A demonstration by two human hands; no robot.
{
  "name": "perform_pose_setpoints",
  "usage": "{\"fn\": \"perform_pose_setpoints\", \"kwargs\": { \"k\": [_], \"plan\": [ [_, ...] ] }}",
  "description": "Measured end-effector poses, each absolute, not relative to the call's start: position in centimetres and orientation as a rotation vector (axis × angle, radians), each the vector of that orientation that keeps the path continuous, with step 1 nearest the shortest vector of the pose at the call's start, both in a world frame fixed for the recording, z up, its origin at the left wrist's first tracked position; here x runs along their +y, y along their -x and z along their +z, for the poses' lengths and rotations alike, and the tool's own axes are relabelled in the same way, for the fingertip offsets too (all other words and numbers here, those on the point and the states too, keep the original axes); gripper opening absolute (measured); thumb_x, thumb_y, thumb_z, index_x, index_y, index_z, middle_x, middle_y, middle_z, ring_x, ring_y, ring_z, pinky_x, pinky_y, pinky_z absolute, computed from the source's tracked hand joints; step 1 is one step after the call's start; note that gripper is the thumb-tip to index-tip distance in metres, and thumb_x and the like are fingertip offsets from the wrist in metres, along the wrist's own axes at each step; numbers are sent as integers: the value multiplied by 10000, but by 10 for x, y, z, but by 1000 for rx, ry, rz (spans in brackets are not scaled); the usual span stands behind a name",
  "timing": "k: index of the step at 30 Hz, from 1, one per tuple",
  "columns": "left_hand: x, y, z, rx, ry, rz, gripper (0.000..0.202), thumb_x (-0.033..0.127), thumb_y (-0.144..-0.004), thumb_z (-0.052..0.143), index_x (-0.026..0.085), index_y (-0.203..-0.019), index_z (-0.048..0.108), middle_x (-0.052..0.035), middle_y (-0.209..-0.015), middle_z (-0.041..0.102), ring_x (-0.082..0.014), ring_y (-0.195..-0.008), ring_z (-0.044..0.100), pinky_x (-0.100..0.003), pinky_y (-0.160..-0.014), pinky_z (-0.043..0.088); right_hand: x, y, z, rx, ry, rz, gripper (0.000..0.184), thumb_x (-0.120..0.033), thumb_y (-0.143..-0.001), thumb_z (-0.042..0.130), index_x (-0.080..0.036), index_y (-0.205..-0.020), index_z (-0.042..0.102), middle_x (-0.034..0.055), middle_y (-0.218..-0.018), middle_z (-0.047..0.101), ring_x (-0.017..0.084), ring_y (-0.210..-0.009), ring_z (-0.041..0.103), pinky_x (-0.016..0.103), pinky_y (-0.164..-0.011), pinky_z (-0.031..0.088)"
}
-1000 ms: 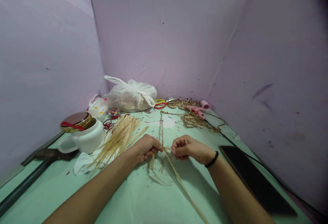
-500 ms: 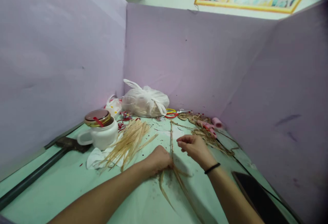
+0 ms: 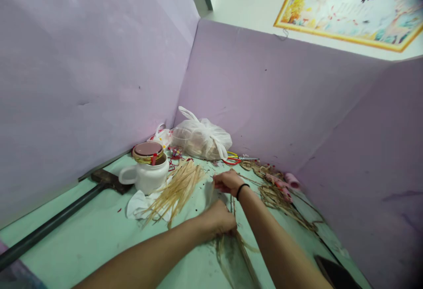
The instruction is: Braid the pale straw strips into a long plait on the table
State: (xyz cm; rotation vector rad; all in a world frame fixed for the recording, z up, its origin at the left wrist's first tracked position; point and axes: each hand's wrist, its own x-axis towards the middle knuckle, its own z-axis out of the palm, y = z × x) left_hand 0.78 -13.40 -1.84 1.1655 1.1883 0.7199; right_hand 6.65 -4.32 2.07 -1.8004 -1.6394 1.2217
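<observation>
My left hand (image 3: 220,221) is closed on a bunch of dry straw strands (image 3: 235,249) and presses them onto the green table (image 3: 99,236). Those strands trail toward me. My right hand (image 3: 226,181), with a black band on its wrist, reaches forward across my left hand with its fingers curled at the edge of a pile of loose straw strips (image 3: 176,188). What its fingers hold, if anything, I cannot make out.
A white mug (image 3: 147,175) with a gold-rimmed lid stands on a white cloth at the left. Behind are a white plastic bag (image 3: 202,138), scissors (image 3: 235,159), tangled twine (image 3: 277,194) and a pink roll (image 3: 292,179). A dark bar (image 3: 56,225) lies along the left. Purple partitions enclose the table.
My right hand has moved forward and left from beside my left hand to the straw pile. The view has swung up and to the right. My left hand keeps pressing the strands.
</observation>
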Motion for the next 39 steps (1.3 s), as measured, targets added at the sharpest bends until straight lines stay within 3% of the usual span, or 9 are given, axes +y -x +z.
{"fn": "perform_pose_setpoints", "kwargs": {
  "k": [3,7,11,15,22,28,35,39],
  "plan": [
    [-136,-2,-8,1273,-1168,572,159,58,-474,547,160,-421,438,49,-329,330,-68,-331,262,-218,-365,149,-56,-103,55,-1548,1523,1348,78,-235,-709,550,-159,-727,550,12,-660,614,63,-526,542,177,-536,445],
    [-137,7,3,1226,-1153,522,102,106,-506,544,147,-437,480,54,-327,346,-45,-296,213,-202,-344,110,-92,-157,79,-1494,1358,1237,195,-296,-602,651,-149,-706,579,-7,-559,551,71,-470,483,186,-464,393],
    [-135,10,3,1109,-1202,574,93,199,-500,596,138,-490,527,68,-333,348,-33,-276,213,-190,-321,92,-129,-171,45,-1584,1515,1190,144,-256,-550,638,-148,-598,557,1,-516,537,94,-464,481,203,-440,371],
    [-133,8,-4,1058,-1248,588,156,279,-504,601,137,-538,546,79,-332,344,-31,-257,209,-184,-296,93,-146,-157,6,-1497,1522,1300,131,-132,-547,561,-158,-673,585,-46,-453,505,71,-386,398,192,-402,294],
    [-133,7,-5,1084,-1266,560,150,280,-504,567,145,-551,522,89,-352,336,-25,-259,189,-184,-284,88,-152,-155,8,-1559,1416,1448,102,-125,-624,508,-119,-559,586,-74,-359,385,32,-348,271,171,-373,207],
    [-133,5,-5,1094,-1293,560,138,268,-502,550,142,-552,528,87,-364,336,-29,-268,195,-192,-291,87,-151,-154,2,-1526,1405,1471,101,-176,-627,517,-134,-546,558,-49,-397,450,58,-365,380,177,-390,308],
    [-135,-3,-8,1165,-1497,595,100,223,-496,500,129,-463,507,67,-375,331,-34,-355,230,-202,-376,147,-150,-151,-1,-1796,1643,1074,102,-107,-550,480,-122,-505,571,-41,-387,438,52,-378,359,179,-387,245],
    [-136,-6,-9,1212,-1618,677,114,200,-495,479,121,-415,492,52,-399,326,-44,-423,242,-207,-427,167,-150,-151,5,-1868,1588,1106,140,-145,-596,491,-130,-459,517,-38,-384,419,64,-400,388,180,-406,271]
  ]
}}
